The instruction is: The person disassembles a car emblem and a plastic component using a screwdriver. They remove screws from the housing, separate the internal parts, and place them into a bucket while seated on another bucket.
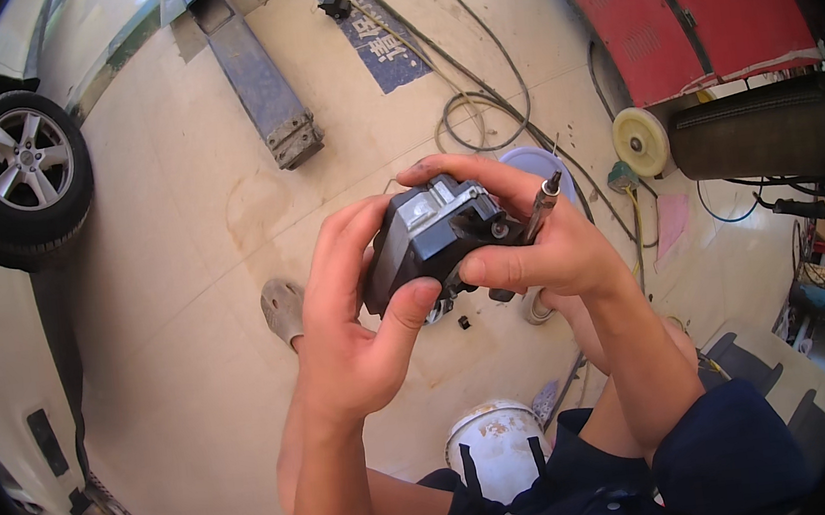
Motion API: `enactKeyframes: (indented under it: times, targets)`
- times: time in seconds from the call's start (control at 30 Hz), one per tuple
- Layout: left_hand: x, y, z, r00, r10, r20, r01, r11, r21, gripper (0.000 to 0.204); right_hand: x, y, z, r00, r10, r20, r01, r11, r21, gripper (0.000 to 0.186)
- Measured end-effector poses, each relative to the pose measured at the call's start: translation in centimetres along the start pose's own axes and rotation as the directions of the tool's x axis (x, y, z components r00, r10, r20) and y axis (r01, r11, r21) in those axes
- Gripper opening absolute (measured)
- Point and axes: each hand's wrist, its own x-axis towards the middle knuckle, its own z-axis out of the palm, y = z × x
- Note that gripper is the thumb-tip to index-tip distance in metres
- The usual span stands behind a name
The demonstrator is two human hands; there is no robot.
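Observation:
Both my hands hold a black plastic housing with a silver metal part (426,241) up in front of me, above the floor. My left hand (350,334) wraps its left side, thumb at the lower edge. Across the top and right side curl the fingers of my right hand (573,251), its thumb pressed on the near face. A slim silver tool with a dark narrow tip, like a bit driver (544,205), also sits in my right hand and points up and away; its other end is hidden. Below the housing, a small black piece (464,322) lies on the floor.
A car wheel (28,159) stands at the left. Ahead is a steel lift arm (258,78). Hoses (486,99) coil over the tiles near a red cabinet (628,14) and a cream wheel (642,143). A white bucket (496,430) is close to my body.

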Motion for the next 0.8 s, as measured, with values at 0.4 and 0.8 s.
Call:
enactKeyframes:
  times: [0.4,0.8]
  targets:
    - [0.31,-0.12,0.03,0.975,0.224,-0.004,-0.217,0.947,0.239,0.059,-0.11,0.43,-0.75,0.993,-0.119,0.013,0.119,0.993,-0.020,0.074]
    - [-0.10,-0.48,-0.05,0.991,0.126,0.039,-0.131,0.921,0.366,0.061,-0.50,-0.12,-0.46,0.999,-0.024,-0.030,0.023,0.999,-0.031,0.062]
